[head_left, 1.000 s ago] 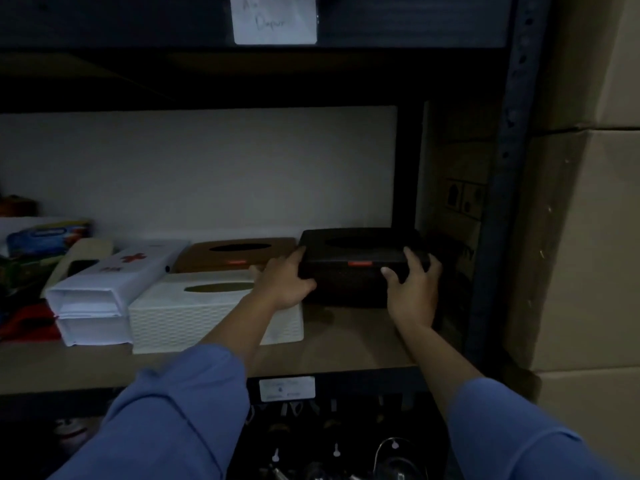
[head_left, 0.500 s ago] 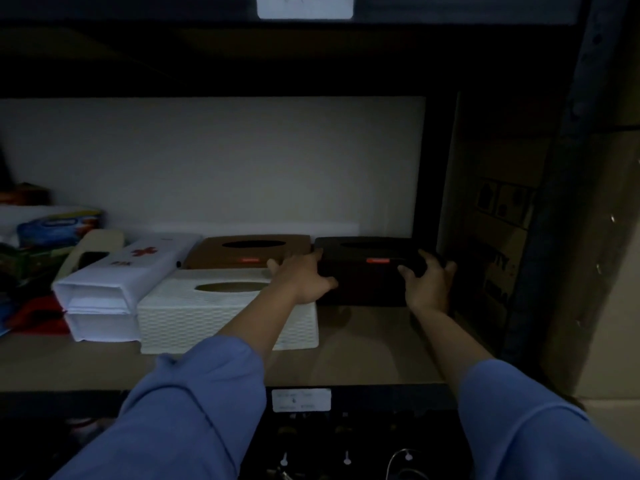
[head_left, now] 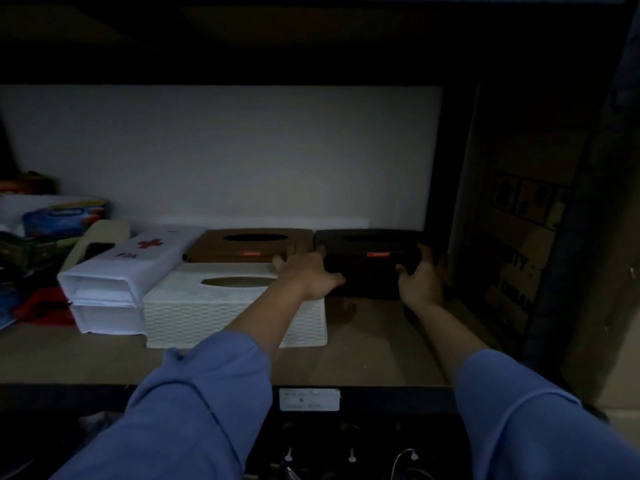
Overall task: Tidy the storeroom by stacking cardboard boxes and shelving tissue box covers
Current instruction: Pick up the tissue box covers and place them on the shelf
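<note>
Here, two hands hold a black tissue box cover (head_left: 367, 268) at the back of a shelf (head_left: 374, 348). It sits flat on the shelf, on the right side, close to the white wall (head_left: 221, 150) behind it. The left hand (head_left: 311, 277) grips its left end, with the fingers (head_left: 290, 252) bent over the top corner and the thumb on the front. The right hand (head_left: 422, 282) grips its right end, fingers bent round the side. A brown cover (head_left: 252, 245) sits just beside the black one, on its left, and they look like they touch. A white cover (head_left: 225, 306) sits in front of the brown one. Left of that lies a white box (head_left: 128, 268) with a red cross on top. A big cardboard box (head_left: 519, 258) stands past the right end of the shelf. Both arms wear blue sleeves (head_left: 201, 403). A small white label (head_left: 309, 399) is stuck on the front edge of the shelf.
</note>
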